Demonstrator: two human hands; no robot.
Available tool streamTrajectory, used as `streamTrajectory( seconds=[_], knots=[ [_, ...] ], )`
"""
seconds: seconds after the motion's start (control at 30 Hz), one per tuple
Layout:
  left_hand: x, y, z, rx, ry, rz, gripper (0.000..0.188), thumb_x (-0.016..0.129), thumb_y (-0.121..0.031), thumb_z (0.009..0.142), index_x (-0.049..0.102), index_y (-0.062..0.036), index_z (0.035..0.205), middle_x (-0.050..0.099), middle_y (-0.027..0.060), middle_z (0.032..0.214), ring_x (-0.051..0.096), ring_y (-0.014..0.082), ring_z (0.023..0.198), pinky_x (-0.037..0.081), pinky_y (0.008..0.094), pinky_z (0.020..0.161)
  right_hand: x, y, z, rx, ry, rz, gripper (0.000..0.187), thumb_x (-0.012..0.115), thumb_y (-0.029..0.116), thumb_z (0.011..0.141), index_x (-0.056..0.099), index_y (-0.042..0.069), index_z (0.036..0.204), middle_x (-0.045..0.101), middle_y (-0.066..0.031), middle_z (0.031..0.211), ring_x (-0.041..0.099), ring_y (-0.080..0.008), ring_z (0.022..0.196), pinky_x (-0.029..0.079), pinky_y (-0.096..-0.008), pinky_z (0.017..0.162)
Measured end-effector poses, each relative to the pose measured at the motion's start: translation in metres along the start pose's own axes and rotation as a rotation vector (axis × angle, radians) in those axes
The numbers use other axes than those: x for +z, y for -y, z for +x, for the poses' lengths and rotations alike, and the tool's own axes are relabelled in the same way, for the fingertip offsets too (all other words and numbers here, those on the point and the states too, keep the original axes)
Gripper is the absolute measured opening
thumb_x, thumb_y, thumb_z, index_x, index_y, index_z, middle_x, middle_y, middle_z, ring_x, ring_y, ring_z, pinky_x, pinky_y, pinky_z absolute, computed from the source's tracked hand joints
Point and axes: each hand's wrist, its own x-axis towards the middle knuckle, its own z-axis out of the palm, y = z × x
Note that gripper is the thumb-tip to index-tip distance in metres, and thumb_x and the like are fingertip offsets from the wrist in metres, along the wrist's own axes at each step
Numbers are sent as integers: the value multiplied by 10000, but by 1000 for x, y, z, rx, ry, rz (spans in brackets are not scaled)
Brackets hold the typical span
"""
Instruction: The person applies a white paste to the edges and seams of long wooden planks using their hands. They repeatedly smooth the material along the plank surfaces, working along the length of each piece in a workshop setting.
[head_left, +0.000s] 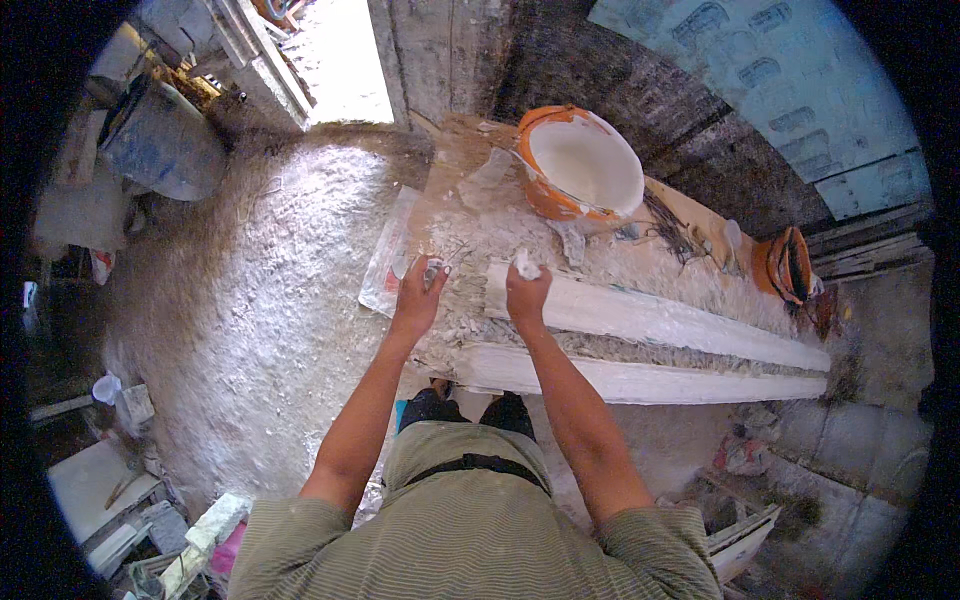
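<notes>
Two long white plaster mouldings (650,320) laid side by side on a dusty bench (480,230), long axes running from near centre out to the right.

Left hand (418,295) raised, fingers curled around a small grey object (432,270); right hand (527,295) clenched on a white lump (526,264) above the moulding's near end. Orange bucket (580,165) of white plaster behind; rough dusty floor (250,300), dark wall.

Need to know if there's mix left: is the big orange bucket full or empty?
Nearly full: the orange bucket stands upright on the bench, with smooth white material filling it almost to its rim.
</notes>
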Motion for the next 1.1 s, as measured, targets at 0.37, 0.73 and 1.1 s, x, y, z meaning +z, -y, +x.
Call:
streamTrajectory(
  seconds=[0.37,0.73,1.1],
  knots=[
    [-20,24,-7,-64,-55,-97,268,644,-220,938,605,-10,1100,683,187,911,663,295,850,495,391,758,-3,70,91,-375,443,-773,517,777,208,688,607,-85,1078,657,-278,1023,639,-418,992,513,-472,880],
    [-30,44,1,-208,-110,-262,259,679,-149,905,633,-18,1124,698,95,965,641,187,888,497,329,807,-36,69,43,-388,655,-1092,254,715,118,732,629,-28,921,641,-260,974,623,-417,954,502,-503,864],
    [-44,31,25,-338,-224,-396,287,707,-113,869,641,-26,1135,680,64,953,617,171,850,501,311,790,39,38,-46,-702,808,-982,160,584,45,809,583,-26,952,633,-231,927,669,-404,841,562,-474,718]
  ],
)
